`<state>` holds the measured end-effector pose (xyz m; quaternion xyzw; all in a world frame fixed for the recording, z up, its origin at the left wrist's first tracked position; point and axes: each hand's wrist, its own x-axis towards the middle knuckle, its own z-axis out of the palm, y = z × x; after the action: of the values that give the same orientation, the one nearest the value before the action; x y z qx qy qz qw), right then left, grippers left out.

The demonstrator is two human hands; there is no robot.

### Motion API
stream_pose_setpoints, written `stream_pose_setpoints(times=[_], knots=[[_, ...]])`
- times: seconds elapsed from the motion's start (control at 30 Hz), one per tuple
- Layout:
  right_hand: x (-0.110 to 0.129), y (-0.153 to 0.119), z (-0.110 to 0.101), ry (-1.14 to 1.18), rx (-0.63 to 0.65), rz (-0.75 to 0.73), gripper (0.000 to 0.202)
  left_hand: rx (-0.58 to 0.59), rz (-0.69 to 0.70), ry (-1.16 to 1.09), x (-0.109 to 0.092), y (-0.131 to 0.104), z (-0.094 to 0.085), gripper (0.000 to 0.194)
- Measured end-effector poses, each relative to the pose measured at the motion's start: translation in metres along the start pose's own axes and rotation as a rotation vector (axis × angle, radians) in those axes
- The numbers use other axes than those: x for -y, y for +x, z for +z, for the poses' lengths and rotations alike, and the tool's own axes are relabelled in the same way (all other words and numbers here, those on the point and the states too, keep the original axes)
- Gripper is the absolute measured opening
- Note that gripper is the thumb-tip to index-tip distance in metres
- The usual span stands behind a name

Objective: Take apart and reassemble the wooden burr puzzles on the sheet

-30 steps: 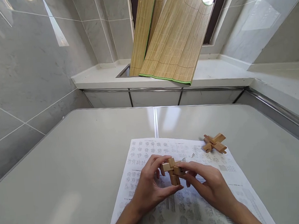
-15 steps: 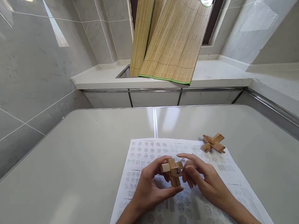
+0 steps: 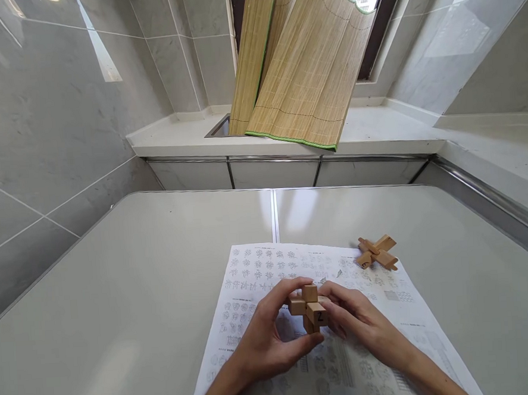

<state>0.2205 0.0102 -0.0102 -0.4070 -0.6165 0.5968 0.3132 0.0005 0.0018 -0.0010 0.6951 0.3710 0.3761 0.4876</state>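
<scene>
Over the printed sheet [image 3: 268, 266], wooden puzzle [image 3: 315, 315] (marked 2) partly hid fingertips of right hand [image 3: 361, 319] — its grip unclear. Left hand [image 3: 264, 336] held the puzzle, thumb below, index finger arched over top.

The wooden puzzle [image 3: 312, 311] is toned light brown and marked with a black "2". A warmer brown, also marked in black, is shown by the wooden cross [image 3: 375, 252]. The white paper sheet [image 3: 259, 270] is patterned with rows of small grey figures. The pale grey counter [image 3: 117, 290] is crossed by a white stripe. The straw-yellow blind [image 3: 305, 70] is finely streaked and edged in green. The grey wall tiles [image 3: 62, 114] are marbled.
</scene>
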Motion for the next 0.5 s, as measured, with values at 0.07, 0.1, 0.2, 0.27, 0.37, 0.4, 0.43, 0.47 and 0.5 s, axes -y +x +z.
stream_pose_setpoints(times=[0.07, 0.1, 0.2, 0.27, 0.37, 0.4, 0.43, 0.47, 0.5], knots=[[0.001, 0.0, 0.001, 0.065, 0.02, 0.016, 0.041, 0.004, 0.026, 0.012, -0.002, 0.0, 0.0, 0.067], [0.002, 0.0, 0.001, 0.091, 0.021, 0.022, 0.041, 0.001, 0.038, 0.019, -0.003, 0.0, 0.0, 0.065], [0.004, 0.0, 0.005, 0.152, 0.003, 0.022, 0.039, -0.035, 0.03, 0.037, -0.003, 0.001, 0.0, 0.063], [0.005, 0.003, 0.007, 0.192, -0.037, 0.021, 0.038, -0.085, -0.016, 0.037, -0.001, 0.002, 0.0, 0.066], [0.001, 0.008, 0.006, 0.308, -0.191, 0.077, 0.038, -0.193, -0.104, 0.017, 0.003, 0.004, 0.0, 0.067], [-0.001, 0.01, 0.004, 0.389, -0.259, 0.112, 0.037, -0.229, -0.141, 0.014, 0.003, 0.004, 0.0, 0.064], [-0.003, 0.012, 0.002, 0.496, -0.329, 0.154, 0.035, -0.257, -0.182, 0.016, 0.003, 0.005, -0.001, 0.059], [-0.006, 0.014, -0.001, 0.626, -0.385, 0.192, 0.032, -0.278, -0.222, 0.02, 0.003, 0.005, -0.001, 0.053], [-0.009, 0.016, -0.005, 0.745, -0.418, 0.219, 0.029, -0.289, -0.26, 0.023, 0.003, 0.005, -0.002, 0.049]])
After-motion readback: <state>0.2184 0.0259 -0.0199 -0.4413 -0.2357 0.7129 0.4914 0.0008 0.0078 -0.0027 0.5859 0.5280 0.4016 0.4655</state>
